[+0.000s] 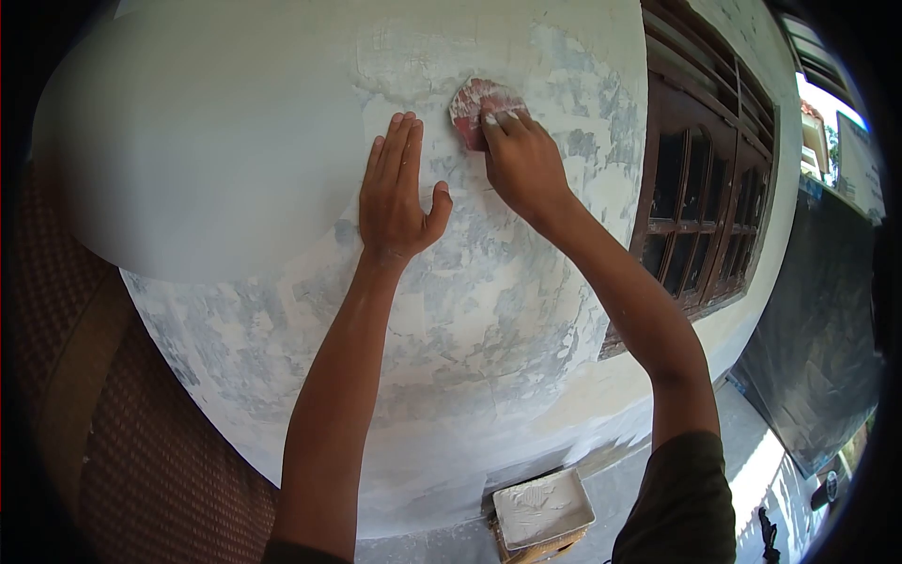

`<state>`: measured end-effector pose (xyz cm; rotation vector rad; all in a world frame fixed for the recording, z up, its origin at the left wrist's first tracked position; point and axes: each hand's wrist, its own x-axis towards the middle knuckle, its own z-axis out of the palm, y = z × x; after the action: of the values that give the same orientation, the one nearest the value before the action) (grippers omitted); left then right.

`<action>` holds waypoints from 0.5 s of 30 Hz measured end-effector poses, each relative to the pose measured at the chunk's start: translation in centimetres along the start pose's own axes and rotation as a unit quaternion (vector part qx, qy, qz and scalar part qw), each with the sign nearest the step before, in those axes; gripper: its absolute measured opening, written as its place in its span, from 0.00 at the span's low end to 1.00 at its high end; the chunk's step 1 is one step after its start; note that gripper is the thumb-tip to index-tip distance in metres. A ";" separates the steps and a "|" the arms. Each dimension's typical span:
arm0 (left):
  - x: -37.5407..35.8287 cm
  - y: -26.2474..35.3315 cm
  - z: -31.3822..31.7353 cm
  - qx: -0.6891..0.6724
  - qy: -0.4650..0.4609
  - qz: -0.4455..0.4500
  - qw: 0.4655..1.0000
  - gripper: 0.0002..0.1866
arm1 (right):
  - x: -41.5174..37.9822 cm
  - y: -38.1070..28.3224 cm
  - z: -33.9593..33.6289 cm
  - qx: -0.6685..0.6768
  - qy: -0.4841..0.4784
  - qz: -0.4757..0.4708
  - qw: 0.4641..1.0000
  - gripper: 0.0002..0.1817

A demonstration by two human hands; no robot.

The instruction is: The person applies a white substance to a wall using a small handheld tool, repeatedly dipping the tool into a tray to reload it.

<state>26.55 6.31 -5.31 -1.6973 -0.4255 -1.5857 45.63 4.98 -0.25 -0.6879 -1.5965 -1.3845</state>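
Note:
My right hand (521, 160) grips a red scraper (468, 113) smeared with white putty, its blade against the wall high up and right of centre. Fingers of that hand are bent over the tool, and white stuff sticks to their tips. To the left, my left hand (399, 193) lies flat on the wall, fingers straight and thumb apart, holding nothing. Around both hands the wall (451, 310) carries uneven white and grey patches of putty.
A dark brown wooden window (695, 188) is set in the wall at right. Below, a white tray (543, 508) of putty rests on a box-like support on the grey floor. A dark sheet (808, 320) hangs at far right. Brown patterned surfaces (169, 451) fill the lower left.

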 end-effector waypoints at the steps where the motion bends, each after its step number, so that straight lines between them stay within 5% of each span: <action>1: 0.0 0.0 0.0 0.000 0.000 0.001 1.000 0.36 | -0.7 -0.8 -0.9 0.034 0.004 -0.008 0.999 0.18; 9: 0.0 -0.1 0.0 0.015 -0.012 0.002 1.000 0.36 | 11.0 4.2 -0.1 -0.011 0.102 -0.008 0.995 0.08; 15: -0.1 -0.5 0.0 -0.016 0.015 -0.002 1.000 0.35 | 2.9 -0.2 -0.1 0.040 0.010 -0.024 0.999 0.10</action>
<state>26.17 6.69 -5.27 -1.6955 -0.3903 -1.6268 44.18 4.46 2.21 -0.5894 -1.6530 -1.3490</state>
